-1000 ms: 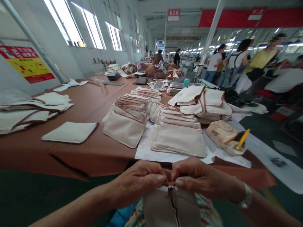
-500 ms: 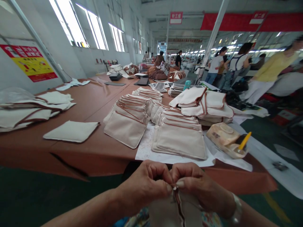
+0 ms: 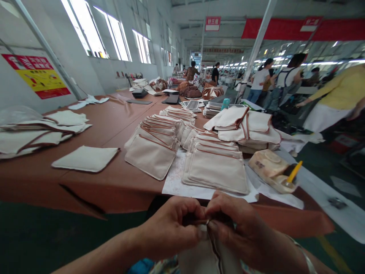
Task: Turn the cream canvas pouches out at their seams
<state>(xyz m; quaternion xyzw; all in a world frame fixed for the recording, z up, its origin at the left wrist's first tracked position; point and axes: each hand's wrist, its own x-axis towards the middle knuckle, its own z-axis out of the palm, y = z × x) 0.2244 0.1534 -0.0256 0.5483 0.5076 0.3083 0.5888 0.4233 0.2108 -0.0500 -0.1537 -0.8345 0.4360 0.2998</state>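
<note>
Bottom edge cut off most of the beige pouch [image 3: 199, 258]; only its top w/ the brown zipper seam showed, low in the frame below the table's near edge, over the lap. The left hand [image 3: 171, 228] and right hand [image 3: 236, 228] met at the pouch's top edge, thumbs & forefingers pinched on the zipper end. The exact bit pinched was hidden betw. the fingertips, so couldn't tell if it was a pull or just trim. A bracelet on the right wrist was half out of view.

Vs. half a sec before: the hands sat a touch lower, the right hand rolled more over the pouch top, covering more of the seam. The pouch stayed at the lap.

On the brown table [image 3: 114, 129], two rows of finished pouches [image 3: 154, 152] lay overlapped on white paper [image 3: 176, 182]. A single flat pouch [image 3: 85, 158] lay apart to the left. A tan wrapped bundle w/ a yellow tool [image 3: 293, 173] sat at the right, details hard to read. The person in yellow [image 3: 342, 91] far right had moved further out of frame, blurred.
</note>
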